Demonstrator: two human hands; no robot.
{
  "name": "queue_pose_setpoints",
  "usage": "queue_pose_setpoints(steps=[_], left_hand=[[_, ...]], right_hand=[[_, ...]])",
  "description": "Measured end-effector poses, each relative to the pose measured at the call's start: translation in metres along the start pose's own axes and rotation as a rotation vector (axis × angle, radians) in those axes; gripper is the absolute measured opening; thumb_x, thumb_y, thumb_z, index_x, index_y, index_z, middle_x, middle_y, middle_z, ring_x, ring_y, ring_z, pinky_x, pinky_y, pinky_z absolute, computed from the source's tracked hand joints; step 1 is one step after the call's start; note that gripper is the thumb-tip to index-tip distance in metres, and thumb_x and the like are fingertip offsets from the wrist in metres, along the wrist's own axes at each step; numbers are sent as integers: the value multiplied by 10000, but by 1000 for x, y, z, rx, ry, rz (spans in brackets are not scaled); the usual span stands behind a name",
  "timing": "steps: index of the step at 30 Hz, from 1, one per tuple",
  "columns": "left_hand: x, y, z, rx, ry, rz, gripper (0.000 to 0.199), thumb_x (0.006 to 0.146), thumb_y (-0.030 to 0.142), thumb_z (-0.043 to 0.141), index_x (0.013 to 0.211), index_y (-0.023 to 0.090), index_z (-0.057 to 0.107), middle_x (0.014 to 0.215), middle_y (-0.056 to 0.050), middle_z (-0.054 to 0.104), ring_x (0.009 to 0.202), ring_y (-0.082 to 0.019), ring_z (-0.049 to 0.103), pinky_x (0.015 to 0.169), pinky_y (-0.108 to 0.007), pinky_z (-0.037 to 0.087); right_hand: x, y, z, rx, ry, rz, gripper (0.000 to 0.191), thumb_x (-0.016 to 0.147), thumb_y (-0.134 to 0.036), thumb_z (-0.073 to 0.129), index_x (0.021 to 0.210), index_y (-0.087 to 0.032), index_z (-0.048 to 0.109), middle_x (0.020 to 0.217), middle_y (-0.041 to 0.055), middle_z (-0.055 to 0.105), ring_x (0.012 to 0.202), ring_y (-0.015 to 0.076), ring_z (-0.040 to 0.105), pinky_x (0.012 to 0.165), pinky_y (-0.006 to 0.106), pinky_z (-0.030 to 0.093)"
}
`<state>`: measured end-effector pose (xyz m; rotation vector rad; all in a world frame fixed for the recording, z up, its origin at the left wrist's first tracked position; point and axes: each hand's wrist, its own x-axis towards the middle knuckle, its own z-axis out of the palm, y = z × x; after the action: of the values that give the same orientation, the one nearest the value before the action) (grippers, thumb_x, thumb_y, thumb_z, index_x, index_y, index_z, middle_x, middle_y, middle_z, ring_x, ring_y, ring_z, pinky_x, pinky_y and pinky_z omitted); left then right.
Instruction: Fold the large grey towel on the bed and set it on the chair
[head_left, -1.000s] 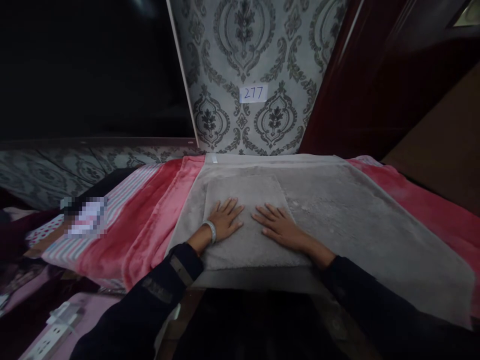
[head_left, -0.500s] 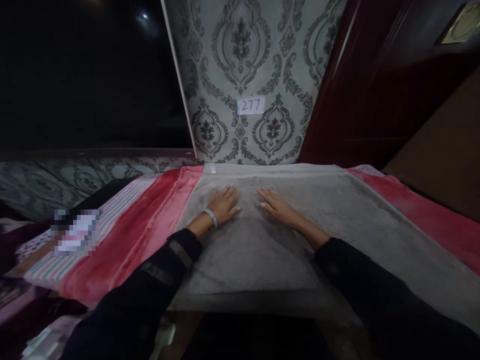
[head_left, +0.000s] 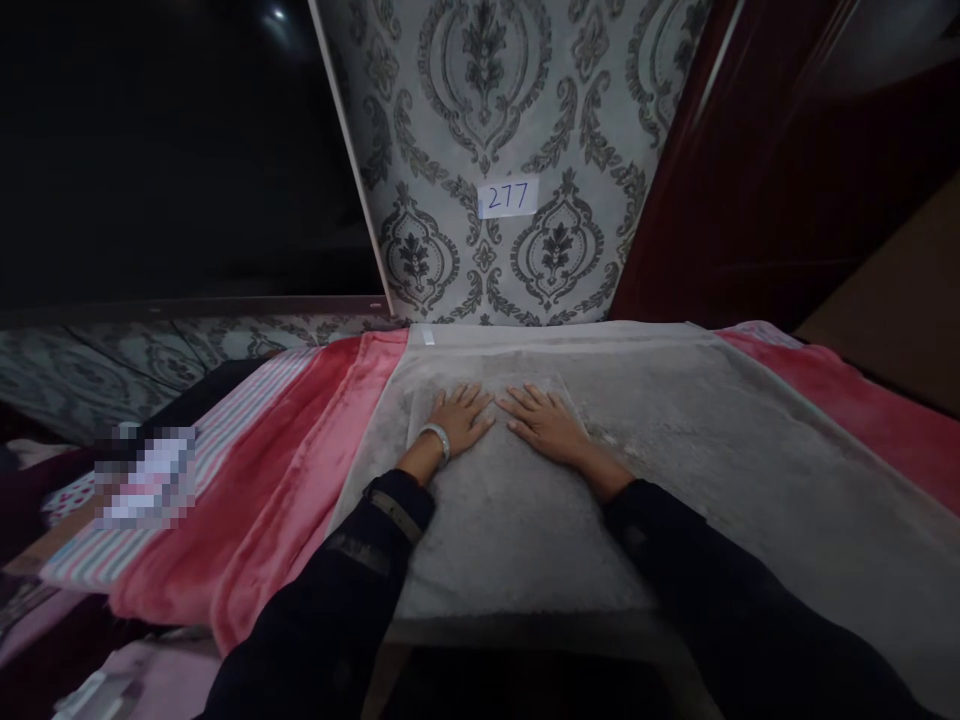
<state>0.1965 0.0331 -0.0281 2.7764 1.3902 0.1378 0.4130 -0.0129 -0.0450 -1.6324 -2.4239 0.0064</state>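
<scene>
On the gray cloth, with red blanket at both sides, I see the left hand and right hand flat, fingers spread, gripping nothing, palms hidden, and blurry squares covering something.

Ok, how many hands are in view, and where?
2: the left hand, wearing a bracelet, and the right hand, both spread on the grey cloth with a gap between. No others show.

We see the grey cloth, plush and roughly rectangular, lying flat and nearly smooth on a wider grey blanket, its near edge close to the blanket's.
</scene>
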Motion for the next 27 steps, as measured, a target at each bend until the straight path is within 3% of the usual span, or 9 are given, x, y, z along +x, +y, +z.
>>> queue_pose_setpoints(steps=[4,8,13,16,20,24,27], left_hand=[[-7,-7,-3,27,1,-75,635,997,560,354,1569,286,337,1651,-100,281,1528,-324,228,1211,-617,177],[-27,-23,-5,71,-7,-164,616,1005,542,337,1570,299,328,1654,-105,272,1531,-325,218,1190,-643,191],[-59,-42,-12,103,-26,-187,565,1020,457,341,1563,303,338,1660,-85,256,1538,-316,191,1183,-635,212],[-78,-42,-22,133,-84,-227,564,1021,437,348,1567,297,331,1666,-84,237,1537,-327,189,1180,-656,200],[-102,-4,-32,176,-42,-208,586,1003,476,389,1540,242,398,1659,-131,247,1537,-361,176,1177,-684,184],[-129,59,-22,71,42,77,609,986,514,433,1554,305,364,1672,-78,233,1542,-336,172,1209,-646,167],[-146,83,-7,20,-19,52,627,990,542,407,1566,304,340,1664,-77,255,1534,-343,198,1198,-645,199]], right_hand=[[-5,4,-2,12,-11,-59,546,1046,-534,284,1564,-373,348,1645,47,270,1512,345,219,1154,662,265],[-28,5,-8,34,-47,-88,573,1038,-570,308,1573,-366,327,1658,47,230,1522,331,178,1185,617,241],[-88,-1,-9,103,-92,-113,595,1012,-627,357,1561,-396,341,1661,29,218,1522,351,144,1186,626,230],[-131,-4,-10,172,-86,-125,595,1018,-627,327,1566,-396,326,1659,13,220,1530,318,121,1200,604,216],[-165,-14,-26,224,-130,-57,622,1008,-646,324,1568,-375,337,1651,28,244,1519,321,191,1197,607,225],[-160,-45,-34,187,-29,34,593,1032,-597,276,1572,-360,339,1650,18,260,1528,308,173,1211,601,187],[-155,-65,-24,116,-16,63,609,1025,-588,315,1574,-325,348,1657,22,245,1534,322,142,1212,592,189]])
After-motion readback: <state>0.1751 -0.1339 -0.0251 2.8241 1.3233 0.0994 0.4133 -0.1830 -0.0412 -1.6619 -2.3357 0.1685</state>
